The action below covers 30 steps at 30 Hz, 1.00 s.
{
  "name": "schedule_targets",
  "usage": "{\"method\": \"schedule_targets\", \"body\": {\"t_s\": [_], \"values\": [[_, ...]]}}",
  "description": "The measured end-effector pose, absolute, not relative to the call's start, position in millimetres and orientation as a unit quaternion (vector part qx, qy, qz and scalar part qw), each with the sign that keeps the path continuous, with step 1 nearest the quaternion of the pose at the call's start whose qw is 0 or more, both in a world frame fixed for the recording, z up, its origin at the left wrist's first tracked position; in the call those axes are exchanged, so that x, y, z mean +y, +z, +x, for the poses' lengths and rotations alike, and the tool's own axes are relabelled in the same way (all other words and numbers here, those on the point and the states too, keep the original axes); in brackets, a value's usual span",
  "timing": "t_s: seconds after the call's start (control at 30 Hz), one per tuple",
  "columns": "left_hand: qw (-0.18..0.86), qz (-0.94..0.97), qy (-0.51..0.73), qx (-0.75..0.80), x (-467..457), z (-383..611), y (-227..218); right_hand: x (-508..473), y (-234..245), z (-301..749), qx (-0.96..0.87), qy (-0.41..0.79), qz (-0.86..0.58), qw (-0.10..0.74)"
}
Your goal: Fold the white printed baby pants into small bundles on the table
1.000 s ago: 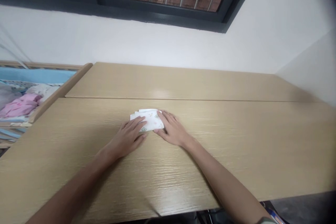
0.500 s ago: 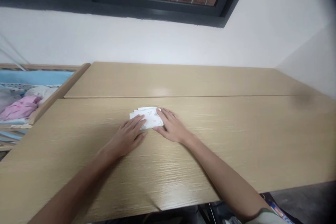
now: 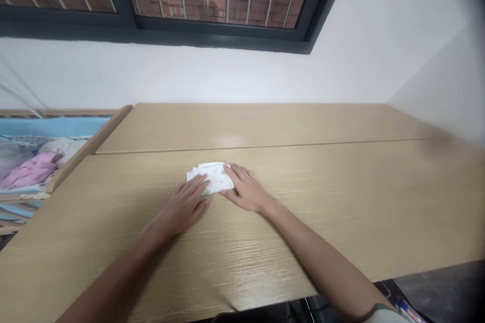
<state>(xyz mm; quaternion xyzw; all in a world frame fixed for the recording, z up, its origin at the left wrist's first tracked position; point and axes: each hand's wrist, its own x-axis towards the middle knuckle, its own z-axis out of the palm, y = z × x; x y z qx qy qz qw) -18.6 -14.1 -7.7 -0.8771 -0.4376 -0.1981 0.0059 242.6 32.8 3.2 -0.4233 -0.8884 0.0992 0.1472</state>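
A small folded white cloth with a faint print lies on the light wooden table. My left hand rests flat on the cloth's near left corner, fingers stretched out. My right hand lies flat beside and partly over the cloth's right edge, fingers spread. Neither hand grips anything.
A wooden cot stands to the left of the table, holding pink clothing and blue bedding. A white wall and a dark-framed barred window are behind the table. A seam runs across the tabletop beyond the cloth.
Both hands stay flat on the cloth, almost unmoved. The view has tilted up a little, showing more of the window.
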Motion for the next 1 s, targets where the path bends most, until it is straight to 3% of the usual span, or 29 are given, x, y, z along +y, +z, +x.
{"method": "schedule_targets", "body": {"t_s": [1.0], "values": [[0.003,-0.875,-0.199,-0.442,-14.0,-17.7,-10.6,30.4,6.4,242.1,-0.886,0.097,-0.432,0.138]]}}
